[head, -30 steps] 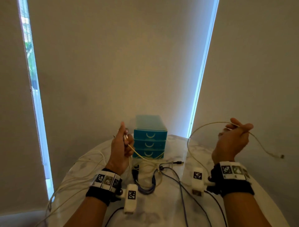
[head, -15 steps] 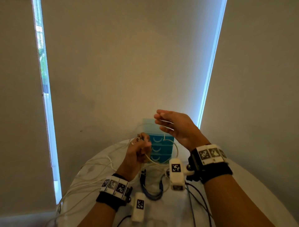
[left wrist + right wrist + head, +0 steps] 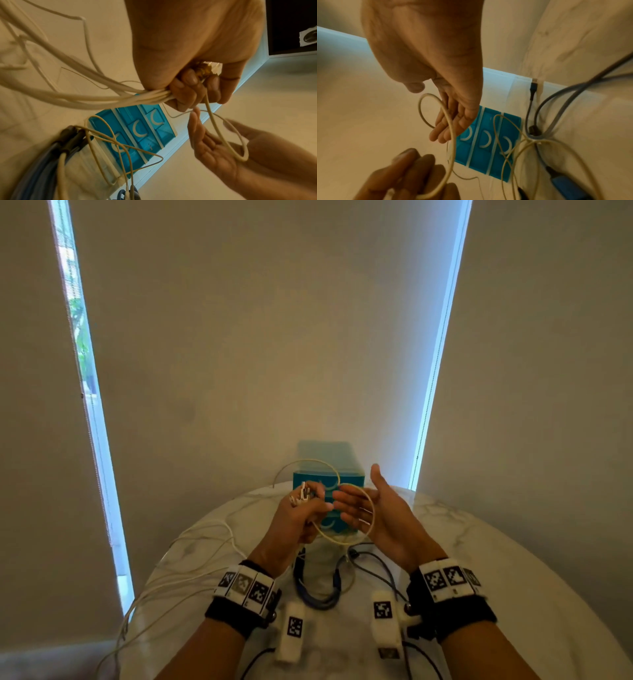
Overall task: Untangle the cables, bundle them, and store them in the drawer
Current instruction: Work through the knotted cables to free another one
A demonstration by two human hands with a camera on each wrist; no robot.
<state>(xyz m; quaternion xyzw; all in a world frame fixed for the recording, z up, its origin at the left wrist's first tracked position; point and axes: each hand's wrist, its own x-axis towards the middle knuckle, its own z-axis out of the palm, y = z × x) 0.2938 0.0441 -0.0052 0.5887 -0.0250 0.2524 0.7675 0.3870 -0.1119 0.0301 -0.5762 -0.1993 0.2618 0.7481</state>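
Note:
My left hand (image 3: 301, 518) grips a cream-white cable (image 3: 216, 129) together with several other white strands (image 3: 102, 97); metal plugs (image 3: 303, 493) stick out above its fist. The cable curves out in a loop (image 3: 371, 518) that hangs round the straight fingers of my right hand (image 3: 373, 508), which is held palm-up and open right beside the left. In the right wrist view the loop (image 3: 449, 121) crosses those fingers (image 3: 453, 125). Behind both hands stands the blue drawer unit (image 3: 346, 470), all three drawers closed.
On the round marble table (image 3: 462, 542) a blue and grey cable coil (image 3: 318, 597) lies near my wrists. A grey cable with a dark plug (image 3: 533, 88) lies beside the drawers. White strands (image 3: 191, 546) trail off the table's left edge. Blinds and walls close in behind.
My right hand swung in from the far right, came over the left, then dropped beside it, opening flat with a cable loop round its fingers. The left hand kept its grip.

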